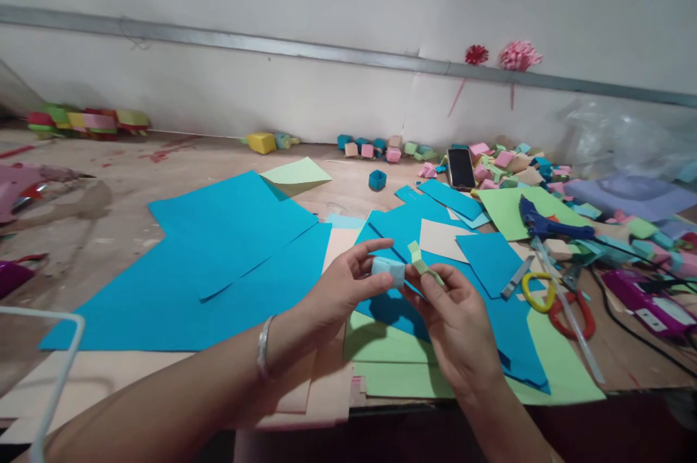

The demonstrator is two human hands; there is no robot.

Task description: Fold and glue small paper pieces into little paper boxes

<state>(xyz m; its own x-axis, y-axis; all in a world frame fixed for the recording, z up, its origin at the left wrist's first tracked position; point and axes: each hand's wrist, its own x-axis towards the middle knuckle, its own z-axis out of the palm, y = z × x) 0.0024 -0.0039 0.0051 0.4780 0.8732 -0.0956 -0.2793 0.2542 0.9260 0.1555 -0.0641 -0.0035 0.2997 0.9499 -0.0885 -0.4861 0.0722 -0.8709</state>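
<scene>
My left hand (356,278), with a silver bangle at its wrist, pinches a small light blue folded paper piece (388,271) between thumb and fingers. Close beside it, my right hand (451,310) grips a narrow light green folded paper strip (418,260) that sticks up from its fingertips. The two paper pieces are nearly side by side; whether they touch I cannot tell. Both hands are held above blue paper sheets (218,260) and light green sheets (392,376). Beyond them on the table stands a small blue folded paper ring (377,180).
Right of my hands lie a blue glue gun (555,223), a glue stick (571,318), red-and-yellow-handled scissors (571,314) and a purple device (647,303) with cables. A phone (460,169) rests beside heaped paper pieces (506,158). A white frame (59,369) stands at lower left.
</scene>
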